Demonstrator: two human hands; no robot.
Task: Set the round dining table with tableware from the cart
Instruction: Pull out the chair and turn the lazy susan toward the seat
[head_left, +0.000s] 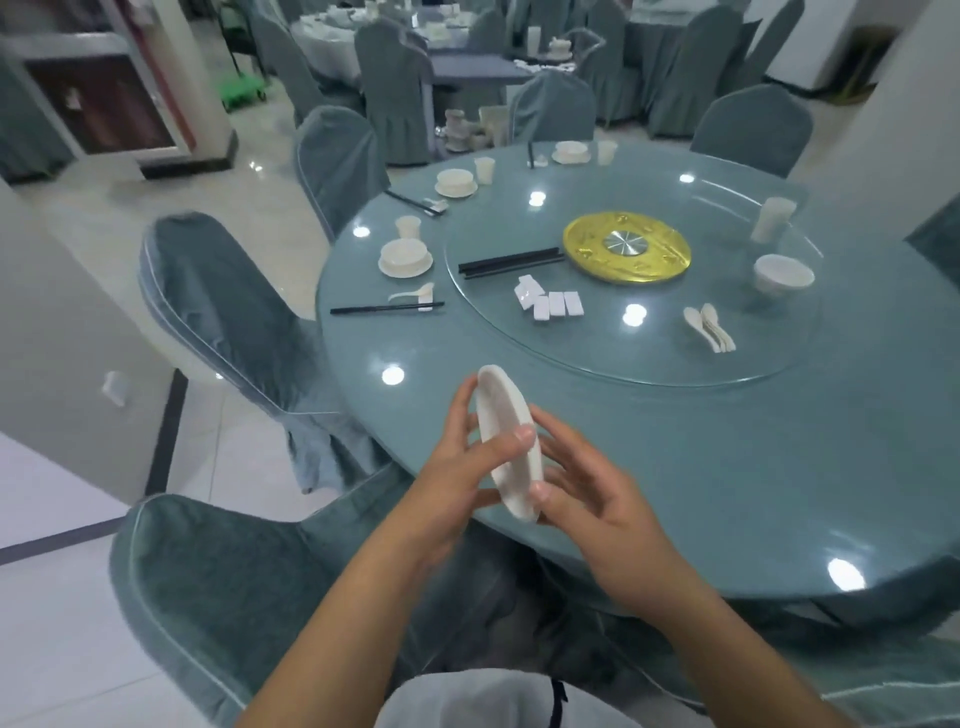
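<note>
Currently both hands on one small white plate (506, 441), held tilted on edge above the near rim of the round worktop (727, 467). Left hand (457, 467) grips it — thumb across the face, fingers behind. Right hand (587, 499) pinches the lower rim with its thumb, other fingers loosely extended behind the plate.

Three finished settings along the far-left edge, each a bowl on a saucer (405, 257) with a cup (408, 227) just beyond — chopsticks (387, 308) and a spoon (413, 295) beside the nearest one.

On the glass lazy Susan (623, 364): gold centre disc (627, 247), a bundle of black chopsticks (511, 261), a cluster of white chopstick rests (548, 303), a small pile of spoons (709, 327), stacked bowls (783, 273), stacked cups (772, 218).

Covered chairs (228, 312) ring the worktop; one directly below the hands.
</note>
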